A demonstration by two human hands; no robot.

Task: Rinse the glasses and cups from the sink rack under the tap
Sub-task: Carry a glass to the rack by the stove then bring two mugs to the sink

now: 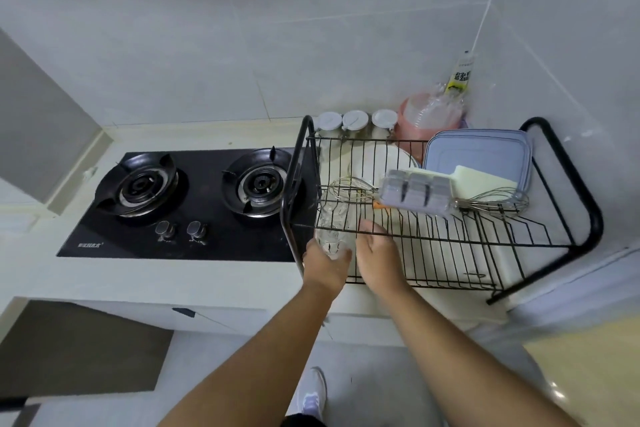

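Glass (pixel 331 230) in left hand (pixel 325 265) (tilted).

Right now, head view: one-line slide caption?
Left hand grips a clear glass at the black dish rack beside the stove; right hand alongside.

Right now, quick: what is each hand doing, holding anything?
Left hand: closed around a clear glass at the dish rack.
Right hand: fingers loosely curled beside the glass, holding nothing that shows.
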